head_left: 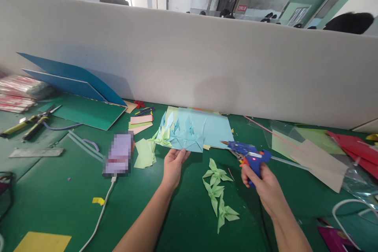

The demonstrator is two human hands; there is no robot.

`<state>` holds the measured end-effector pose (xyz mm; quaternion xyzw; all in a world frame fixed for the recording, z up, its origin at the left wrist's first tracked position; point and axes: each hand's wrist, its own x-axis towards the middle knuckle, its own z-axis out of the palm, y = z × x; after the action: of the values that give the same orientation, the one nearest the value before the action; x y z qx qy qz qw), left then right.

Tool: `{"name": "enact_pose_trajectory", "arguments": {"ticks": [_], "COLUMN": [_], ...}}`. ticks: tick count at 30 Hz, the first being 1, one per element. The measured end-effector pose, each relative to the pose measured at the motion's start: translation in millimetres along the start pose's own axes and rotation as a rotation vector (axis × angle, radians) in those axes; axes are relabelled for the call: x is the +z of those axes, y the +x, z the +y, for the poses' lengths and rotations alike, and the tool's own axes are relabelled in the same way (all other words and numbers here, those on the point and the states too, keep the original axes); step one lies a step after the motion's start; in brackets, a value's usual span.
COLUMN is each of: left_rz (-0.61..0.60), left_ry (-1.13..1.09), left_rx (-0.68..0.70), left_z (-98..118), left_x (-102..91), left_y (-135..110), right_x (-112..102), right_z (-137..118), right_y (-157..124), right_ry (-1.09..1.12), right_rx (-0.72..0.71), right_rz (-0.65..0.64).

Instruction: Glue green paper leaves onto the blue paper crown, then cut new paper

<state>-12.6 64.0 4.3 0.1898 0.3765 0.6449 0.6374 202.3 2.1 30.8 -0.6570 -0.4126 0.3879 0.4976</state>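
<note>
My left hand pinches the near edge of a light blue folded paper piece, thumb on top. Pointed blue paper folds stand up from it, and pale green folded paper sits at its left end. My right hand is wrapped round the handle of a blue hot glue gun. Its nozzle points left toward the blue paper, apart from it, and a clear glue stick sticks out behind. Between my forearms lie several green folded paper flowers.
Light blue sheets lie behind the folded piece. Left are green paper slips, a charging phone with a white cable, pliers and blue boards. Right are paper sheets. A white partition bounds the back.
</note>
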Motion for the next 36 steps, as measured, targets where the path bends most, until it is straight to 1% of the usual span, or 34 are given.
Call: {"name": "enact_pose_trajectory", "arguments": {"ticks": [2, 5, 8, 11, 13, 17, 23, 28, 32, 36], "left_rz": [-0.003, 0.001, -0.003, -0.015, -0.017, -0.017, -0.006, 0.003, 0.006, 0.010], "left_ry": [0.025, 0.070, 0.085, 0.073, 0.069, 0.072, 0.066, 0.052, 0.041, 0.043], "left_rx": [0.011, 0.027, 0.042, 0.052, 0.050, 0.047, 0.034, 0.015, 0.009, 0.008], "left_z": [0, 1, 2, 2, 1, 2, 3, 5, 5, 7], "left_x": [0.3, 0.2, 0.6, 1.7, 2.4, 2.9, 3.2, 4.3, 4.9, 5.4], "left_y": [-1, -3, -3, -4, -4, -5, -5, -5, -6, -7], "right_x": [19, 43, 54, 56, 56, 57, 60, 59, 58, 59], "right_z": [-6, -15, -24, -30, -31, -29, -25, -27, -31, -28], "right_y": [-4, -5, -5, -6, -6, -6, -2, 2, 3, 2], "right_ry": [-0.029, -0.120, -0.292, -0.394, -0.422, -0.448, -0.446, -0.461, -0.486, -0.492], "right_rx": [-0.047, -0.091, -0.187, -0.316, -0.362, -0.374, -0.414, -0.430, -0.426, -0.447], "right_rz": [-0.126, -0.180, -0.215, -0.205, -0.201, -0.208, -0.155, -0.112, -0.113, -0.094]}}
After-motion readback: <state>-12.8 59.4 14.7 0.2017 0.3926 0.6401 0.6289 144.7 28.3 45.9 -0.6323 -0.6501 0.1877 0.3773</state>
